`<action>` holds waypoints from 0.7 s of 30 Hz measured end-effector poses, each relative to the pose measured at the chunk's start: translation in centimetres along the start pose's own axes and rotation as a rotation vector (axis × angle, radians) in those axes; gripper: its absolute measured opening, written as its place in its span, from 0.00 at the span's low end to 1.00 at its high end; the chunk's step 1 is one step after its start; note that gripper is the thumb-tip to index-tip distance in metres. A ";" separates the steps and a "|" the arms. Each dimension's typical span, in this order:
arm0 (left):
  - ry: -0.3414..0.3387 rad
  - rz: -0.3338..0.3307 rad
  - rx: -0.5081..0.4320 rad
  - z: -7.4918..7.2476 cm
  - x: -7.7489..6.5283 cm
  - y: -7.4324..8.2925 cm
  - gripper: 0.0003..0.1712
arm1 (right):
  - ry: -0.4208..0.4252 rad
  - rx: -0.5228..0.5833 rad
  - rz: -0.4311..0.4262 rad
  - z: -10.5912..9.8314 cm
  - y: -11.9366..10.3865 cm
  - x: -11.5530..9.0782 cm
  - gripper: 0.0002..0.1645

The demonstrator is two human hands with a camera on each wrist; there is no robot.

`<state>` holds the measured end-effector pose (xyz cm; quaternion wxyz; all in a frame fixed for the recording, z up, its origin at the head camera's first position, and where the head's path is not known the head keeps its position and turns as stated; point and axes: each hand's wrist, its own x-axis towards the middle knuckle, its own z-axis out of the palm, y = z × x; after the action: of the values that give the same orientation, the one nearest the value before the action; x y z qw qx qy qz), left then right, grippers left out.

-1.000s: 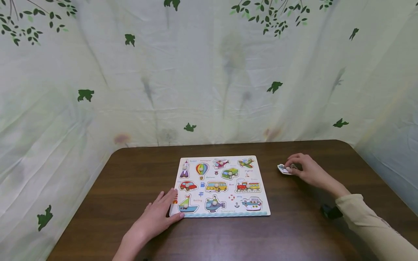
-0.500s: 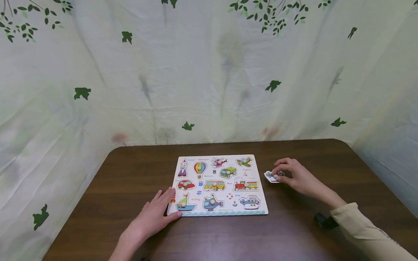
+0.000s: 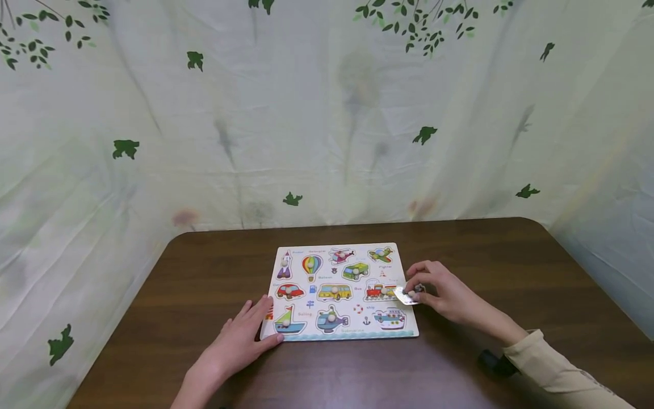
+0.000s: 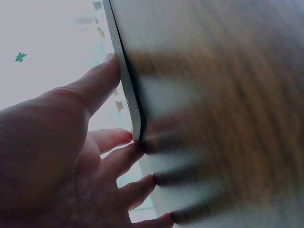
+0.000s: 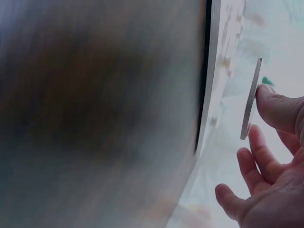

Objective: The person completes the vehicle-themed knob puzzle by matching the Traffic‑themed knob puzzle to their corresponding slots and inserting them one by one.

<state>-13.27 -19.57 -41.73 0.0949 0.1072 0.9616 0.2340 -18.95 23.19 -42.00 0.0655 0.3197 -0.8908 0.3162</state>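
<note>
A white wooden knob puzzle board (image 3: 357,322) lies on the brown table, showing vehicles such as a balloon, a bus, a train and a ship. My left hand (image 3: 237,341) rests at its lower left corner, thumb along the front edge, fingers fairly straight down the left side. My right hand (image 3: 449,292) pinches a thin puzzle piece (image 3: 406,296) with a white border between thumb and fingers. The piece overlaps the train's right end in the head view; its picture is mostly hidden by the fingers. In the right wrist view the piece (image 5: 251,102) appears edge-on, apart from the board.
The table (image 3: 327,375) has rounded far corners. Behind it hangs a pale cloth (image 3: 327,113) printed with green leaves. A dark strap-like object (image 3: 495,363) sits under the right wrist.
My right hand has carried the puzzle piece leftward and nearer, from the table's right side to the board's right edge. The left hand stays at the corner; the view has shifted slightly.
</note>
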 end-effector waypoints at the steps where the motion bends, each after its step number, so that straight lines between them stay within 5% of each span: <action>1: 0.001 -0.001 0.002 0.0 0.0 0.0 0.49 | -0.005 0.004 -0.004 0.2 -0.1 0.0 0.16; 21: -0.007 -0.009 0.022 0.0 0.0 -0.1 0.50 | -0.136 0.002 -0.065 2.8 -2.0 0.1 0.13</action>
<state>-13.29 -19.64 -41.73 0.0983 0.1050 0.9642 0.2227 -17.57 20.27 -43.11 0.0146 0.3695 -0.8819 0.2924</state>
